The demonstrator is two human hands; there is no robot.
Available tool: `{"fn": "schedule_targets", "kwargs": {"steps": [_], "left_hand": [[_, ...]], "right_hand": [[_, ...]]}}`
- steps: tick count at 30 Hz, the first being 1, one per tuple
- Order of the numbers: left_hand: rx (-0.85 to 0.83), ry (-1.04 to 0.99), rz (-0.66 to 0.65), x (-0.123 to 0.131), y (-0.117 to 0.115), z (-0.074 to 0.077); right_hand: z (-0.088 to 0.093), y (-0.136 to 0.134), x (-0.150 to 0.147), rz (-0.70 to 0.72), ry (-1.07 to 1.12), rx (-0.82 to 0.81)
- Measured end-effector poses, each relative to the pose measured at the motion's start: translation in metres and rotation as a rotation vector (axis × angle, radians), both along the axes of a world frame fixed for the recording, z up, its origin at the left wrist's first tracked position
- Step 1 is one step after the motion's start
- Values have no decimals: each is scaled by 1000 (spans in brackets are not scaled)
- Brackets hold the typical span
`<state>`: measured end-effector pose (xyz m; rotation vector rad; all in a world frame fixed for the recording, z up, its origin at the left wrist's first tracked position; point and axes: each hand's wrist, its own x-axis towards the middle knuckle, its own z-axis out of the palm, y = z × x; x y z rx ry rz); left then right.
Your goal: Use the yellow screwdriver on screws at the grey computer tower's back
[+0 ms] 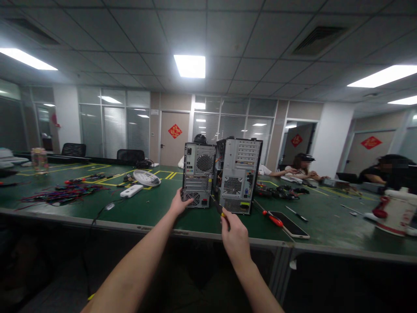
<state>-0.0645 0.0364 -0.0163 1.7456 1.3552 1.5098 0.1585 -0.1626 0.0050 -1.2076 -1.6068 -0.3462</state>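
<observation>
Two desktop computer cases stand upright side by side, their rear panels facing me. My left hand (pixel 178 204) grips the lower left edge of the smaller computer case (pixel 199 182), thumb across its back near the bottom fan grille. In my right hand (pixel 235 232) is a screwdriver (pixel 219 208) with a dark handle and a bit of yellow. Its shaft points up and left, toward the lower right edge of the smaller case; whether the tip touches it I cannot tell. The taller computer case (pixel 239 174) is just right of the screwdriver.
To the right lie a red-handled screwdriver (pixel 275 220), a phone (pixel 289 224) and another screwdriver (pixel 296 213). A white jug (pixel 395 213) stands far right. Leftward are a power strip (pixel 131 191), a white round fan-like thing (pixel 146 178) and tangled wires (pixel 65 192). Two people sit across the table.
</observation>
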Motion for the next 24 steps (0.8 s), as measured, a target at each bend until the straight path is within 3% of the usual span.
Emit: {"fn": "schedule_targets", "kwargs": {"steps": [6, 14, 21, 24], "left_hand": [[-1, 1, 2, 0, 2, -2], [10, -2, 2, -1, 4, -3], [5, -3, -3, -1, 6, -5], [22, -11, -9, -1, 8, -7]], "right_hand": [[-4, 2, 1, 6, 130, -145], [1, -2, -1, -36, -23, -6], [-4, 2, -1, -61, 90, -118], [-5, 3, -1, -40, 60, -94]]}}
